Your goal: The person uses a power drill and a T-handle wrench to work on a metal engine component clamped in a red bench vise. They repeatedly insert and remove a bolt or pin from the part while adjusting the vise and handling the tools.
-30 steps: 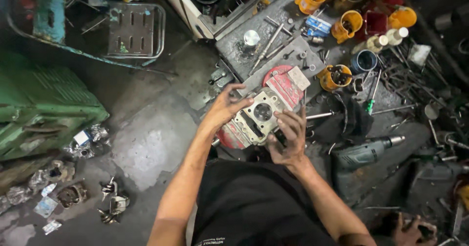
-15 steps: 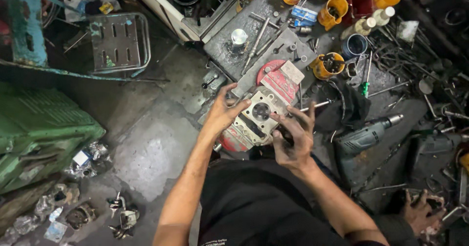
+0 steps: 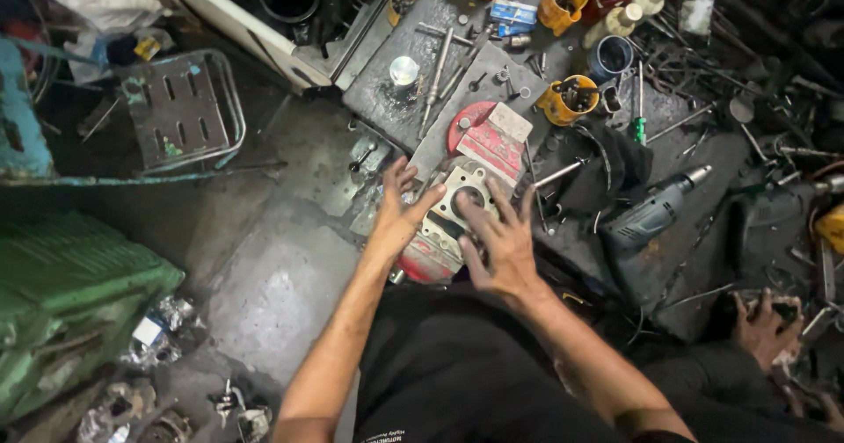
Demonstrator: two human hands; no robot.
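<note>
Right at the near edge, the person's dark shirt [image 3: 457,381] fills the bottom of the view, both bare forearms reaching up and away from it. Off at the lower right another person's hand [image 3: 763,329] rests among the scrap, well apart from the work.

The left hand [image 3: 400,214] lies flat with fingers spread, pressing on the left edge of the grey metal cylinder block [image 3: 457,206]; it is open, clasping nothing, just bearing down. The right hand [image 3: 497,236] is spread open too, palm over the block's near right side, fingers fanned toward the round bore; no closed grasp that I can see. The block sits between the two hands on a red round stand [image 3: 470,127], whose red rim shows both nearer, under the wrists, and beyond the fingers.

Just right of the hands a grey power drill [image 3: 651,214] lies on the dirty floor, chuck pointing away to the right. To the left, bare concrete floor [image 3: 272,285], then a green crate [image 3: 61,311] at the far left with crumpled foil bits near it.

Farther off, an orange cup [image 3: 567,100] holding small parts stands beyond the stand, a green-handled screwdriver [image 3: 640,113] beside it, and a shiny piston [image 3: 403,70] on the greasy metal plate [image 3: 387,109]. At the far top, more orange cups and a blue tin [image 3: 611,56]; left of them, a slotted metal tray [image 3: 180,109]
</note>
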